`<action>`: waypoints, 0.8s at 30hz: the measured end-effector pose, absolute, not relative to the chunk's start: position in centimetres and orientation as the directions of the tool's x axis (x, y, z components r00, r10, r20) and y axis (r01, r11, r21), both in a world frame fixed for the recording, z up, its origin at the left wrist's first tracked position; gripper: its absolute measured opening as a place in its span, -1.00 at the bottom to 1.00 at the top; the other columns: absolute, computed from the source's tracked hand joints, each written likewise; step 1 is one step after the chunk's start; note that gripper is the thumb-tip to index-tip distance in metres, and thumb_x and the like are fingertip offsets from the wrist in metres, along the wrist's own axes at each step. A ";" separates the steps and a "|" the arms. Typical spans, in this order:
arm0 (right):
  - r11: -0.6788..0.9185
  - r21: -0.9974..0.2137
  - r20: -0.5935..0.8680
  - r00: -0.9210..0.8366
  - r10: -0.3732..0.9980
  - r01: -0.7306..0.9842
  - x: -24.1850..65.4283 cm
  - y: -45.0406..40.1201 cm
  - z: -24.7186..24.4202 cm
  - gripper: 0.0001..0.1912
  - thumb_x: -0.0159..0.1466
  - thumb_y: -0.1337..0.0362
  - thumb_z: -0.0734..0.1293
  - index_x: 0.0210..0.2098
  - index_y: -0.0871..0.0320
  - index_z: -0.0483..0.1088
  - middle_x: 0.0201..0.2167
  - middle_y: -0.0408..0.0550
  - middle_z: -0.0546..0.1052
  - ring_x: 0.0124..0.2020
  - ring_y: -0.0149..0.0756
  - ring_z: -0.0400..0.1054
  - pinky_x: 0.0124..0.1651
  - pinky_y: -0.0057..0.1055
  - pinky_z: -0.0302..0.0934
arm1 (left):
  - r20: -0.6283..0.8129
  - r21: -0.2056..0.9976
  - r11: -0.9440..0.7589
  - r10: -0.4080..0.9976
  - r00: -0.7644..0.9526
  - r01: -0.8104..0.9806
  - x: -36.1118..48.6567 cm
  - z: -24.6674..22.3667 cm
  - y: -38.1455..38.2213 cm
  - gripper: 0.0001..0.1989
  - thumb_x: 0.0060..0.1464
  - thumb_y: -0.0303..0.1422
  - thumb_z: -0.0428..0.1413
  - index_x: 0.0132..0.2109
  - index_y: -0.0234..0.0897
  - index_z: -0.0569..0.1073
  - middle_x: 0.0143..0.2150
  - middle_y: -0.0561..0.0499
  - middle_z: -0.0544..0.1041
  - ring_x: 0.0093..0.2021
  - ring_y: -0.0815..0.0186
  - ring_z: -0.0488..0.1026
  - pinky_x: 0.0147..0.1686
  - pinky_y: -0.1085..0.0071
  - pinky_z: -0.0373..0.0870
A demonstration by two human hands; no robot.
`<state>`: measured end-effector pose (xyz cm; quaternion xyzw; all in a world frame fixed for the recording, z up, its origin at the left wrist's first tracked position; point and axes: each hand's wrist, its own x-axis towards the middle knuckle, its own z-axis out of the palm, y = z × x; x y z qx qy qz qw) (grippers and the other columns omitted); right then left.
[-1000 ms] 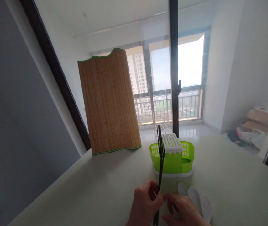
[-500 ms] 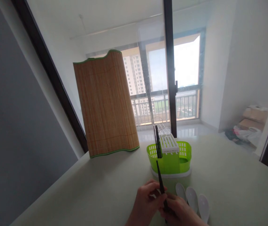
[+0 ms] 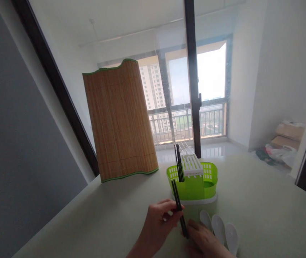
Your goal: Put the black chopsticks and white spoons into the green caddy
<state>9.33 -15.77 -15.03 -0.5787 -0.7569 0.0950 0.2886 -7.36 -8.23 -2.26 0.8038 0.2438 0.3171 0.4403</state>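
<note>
A pale, smooth table fills the lower part of the view, its far edge running toward a tall glass door with a dark frame and a railed balcony beyond, with high-rise blocks outside. A grey wall stands on the left, a white wall on the right, and boxes and bags lie on the floor at the far right

Near the table's front edge, the left hand is closed on a pair of black chopsticks, pinched between thumb and fingers, tips slanting up and away. The right hand lies low just beside it, touching the chopsticks' lower end; whether it grips them cannot be told

Just behind the hands stands a green utensil holder on a white base, with a white slotted insert on top and more black chopsticks standing upright in its left compartment. Three white spoons lie side by side on the table just right of the right hand. A rolled bamboo mat with green trim stands upright at the far left of the table
</note>
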 end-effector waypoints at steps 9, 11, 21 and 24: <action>0.355 -0.376 0.486 -0.144 0.862 0.856 10.0 -15.7 -14.2 -0.73 0.09 0.46 0.31 -0.23 0.09 0.46 -0.30 -0.06 0.53 -0.27 -0.17 0.39 -0.16 -0.31 0.13 | 0.562 0.782 -0.621 0.743 0.362 0.061 -2.4 6.0 1.3 -0.74 0.06 -0.29 0.18 -0.14 -0.34 0.60 -0.29 -0.03 0.60 -0.33 0.31 0.55 -0.49 0.49 0.56; 0.378 -0.302 0.526 -0.177 0.832 0.875 10.2 -15.4 -14.8 -0.78 0.08 0.42 0.34 -0.27 0.07 0.46 -0.34 -0.09 0.53 -0.29 -0.18 0.37 -0.16 -0.30 0.11 | 0.497 0.811 -0.575 0.776 0.390 0.110 -0.5 4.9 3.6 -0.77 0.06 -0.36 0.18 -0.15 -0.38 0.59 -0.32 -0.05 0.61 -0.35 0.31 0.55 -0.52 0.49 0.55; 0.360 -0.177 0.621 -0.179 0.763 0.916 10.4 -14.2 -16.9 -0.87 0.05 0.36 0.40 -0.41 0.01 0.43 -0.46 -0.20 0.49 -0.36 -0.25 0.30 -0.15 -0.28 0.06 | 0.375 0.801 -0.549 0.772 0.514 0.240 4.0 -0.8 6.9 -0.87 0.02 -0.37 0.22 -0.33 -0.38 0.59 -0.44 0.01 0.60 -0.47 0.33 0.55 -0.54 0.47 0.53; 0.358 -0.179 0.620 -0.177 0.764 0.917 10.3 -14.4 -16.4 -0.89 0.04 0.38 0.38 -0.45 0.03 0.42 -0.48 -0.20 0.48 -0.36 -0.26 0.32 -0.13 -0.27 0.07 | 0.369 0.769 -0.570 0.765 0.528 0.288 4.3 -0.9 6.9 -0.88 0.04 -0.38 0.21 -0.31 -0.36 0.60 -0.42 0.01 0.60 -0.51 0.36 0.52 -0.56 0.50 0.48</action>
